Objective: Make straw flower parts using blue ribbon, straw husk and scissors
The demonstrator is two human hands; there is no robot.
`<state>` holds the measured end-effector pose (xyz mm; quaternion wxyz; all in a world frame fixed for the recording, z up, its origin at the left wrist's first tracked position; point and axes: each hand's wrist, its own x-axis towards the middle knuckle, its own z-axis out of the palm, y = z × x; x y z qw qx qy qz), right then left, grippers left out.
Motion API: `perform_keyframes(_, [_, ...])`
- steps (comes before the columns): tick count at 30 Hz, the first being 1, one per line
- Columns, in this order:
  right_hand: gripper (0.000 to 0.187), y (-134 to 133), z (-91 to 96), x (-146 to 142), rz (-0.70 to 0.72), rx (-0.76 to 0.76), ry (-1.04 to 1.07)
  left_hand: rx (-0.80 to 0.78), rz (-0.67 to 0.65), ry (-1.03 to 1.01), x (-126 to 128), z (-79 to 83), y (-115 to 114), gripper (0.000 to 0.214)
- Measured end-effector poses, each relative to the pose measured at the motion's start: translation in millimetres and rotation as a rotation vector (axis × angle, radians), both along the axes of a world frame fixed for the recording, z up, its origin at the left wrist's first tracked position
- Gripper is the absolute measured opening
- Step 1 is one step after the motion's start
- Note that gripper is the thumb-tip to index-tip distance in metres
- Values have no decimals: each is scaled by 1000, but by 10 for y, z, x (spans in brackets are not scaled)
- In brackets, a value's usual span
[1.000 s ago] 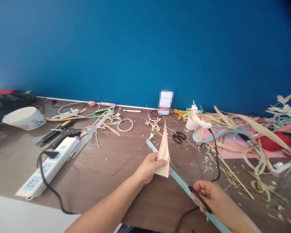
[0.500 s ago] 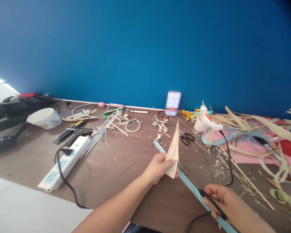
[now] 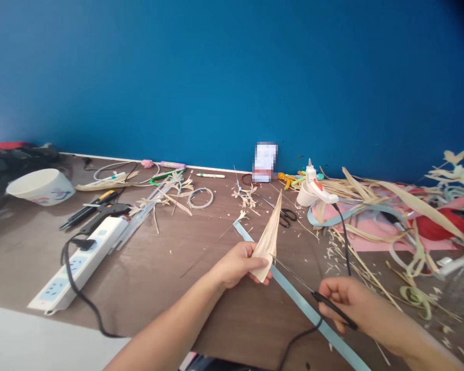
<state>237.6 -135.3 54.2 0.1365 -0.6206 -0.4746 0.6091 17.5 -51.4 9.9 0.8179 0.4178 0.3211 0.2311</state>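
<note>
My left hand [image 3: 242, 265] pinches a cream, pointed piece of dried corn husk [image 3: 269, 237] near its broad lower end, with the tip pointing up. My right hand [image 3: 342, 304] is closed around the black handle of a pair of scissors [image 3: 313, 292], seen edge-on. Their thin metal blades reach the husk's lower right edge beside my left fingers. I cannot tell whether the blades are parted. Under both hands a light blue strip [image 3: 299, 299] runs diagonally across the brown table [image 3: 201, 293]. A second pair of black-handled scissors [image 3: 288, 217] lies behind the husk.
Left are a power strip [image 3: 81, 265], a black glue gun [image 3: 102, 216] and a white bowl [image 3: 42, 186]. On the right, a white corded tool [image 3: 321, 191] rests on a cup [image 3: 305, 195], near piled husk strips [image 3: 417, 201] and scraps. A blue wall [image 3: 216, 82] stands behind.
The view has shifted slightly to the right, so things on the table appear farther left. Both hands keep their grip, and the blades stay at the husk's lower edge.
</note>
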Motion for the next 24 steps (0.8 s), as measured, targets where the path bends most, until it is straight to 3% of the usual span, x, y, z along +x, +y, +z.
perform_keyframes(9, [32,-11,10,-203,-83,5,22,-45,196,17,35,-65,9,26])
perform_keyframes(15, [26,-164,-172,-373,-143,52,127,-112,430,-27,58,-56,36,28])
perform_keyframes(24, [23,-201,-279,-451,-173,88,151,-131,479,-30,75,-65,26,25])
